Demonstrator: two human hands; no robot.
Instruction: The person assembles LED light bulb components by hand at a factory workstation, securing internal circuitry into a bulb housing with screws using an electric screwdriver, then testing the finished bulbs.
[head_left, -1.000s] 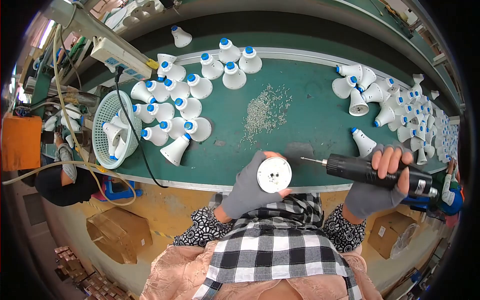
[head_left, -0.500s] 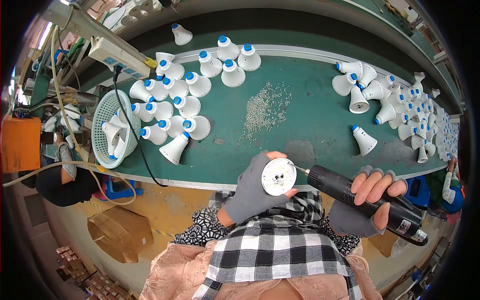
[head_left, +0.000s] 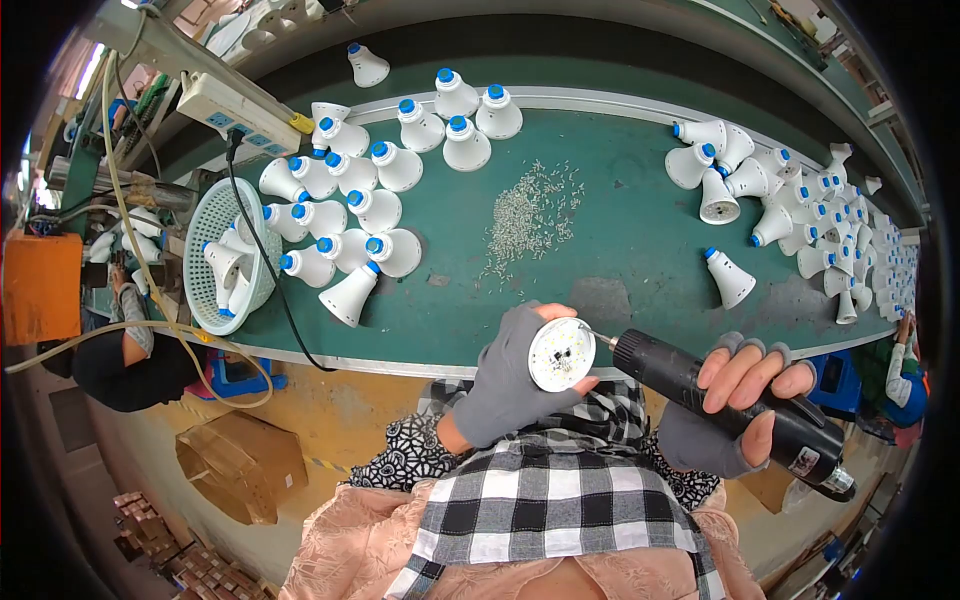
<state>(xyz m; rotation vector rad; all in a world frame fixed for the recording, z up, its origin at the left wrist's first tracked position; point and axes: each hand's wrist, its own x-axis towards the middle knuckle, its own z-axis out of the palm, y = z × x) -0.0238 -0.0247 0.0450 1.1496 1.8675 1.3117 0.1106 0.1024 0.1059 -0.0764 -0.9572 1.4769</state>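
**Driver bit now at the lamp piece's rim**

The green desk (head_left: 450,325) spans the view, a mesh basket (head_left: 196,280) at its left end. White cones (head_left: 375,212) with blue tips stand between the basket and the far edge; a second group (head_left: 755,180) crowds toward the right end. The right hand (head_left: 738,382) grips a black power driver (head_left: 650,360), fingers wrapped around its body. The left hand (head_left: 505,375) grasps a round white lamp piece (head_left: 560,355), face exposed, at the desk's near edge. Small screws (head_left: 530,215) lie loose at mid-desk.

A second ago the thin bit (head_left: 603,338) was apart from the piece; now its tip is at the face's upper-right rim. Contact is too small to confirm, but the work seems to have passed from approach to fastening.
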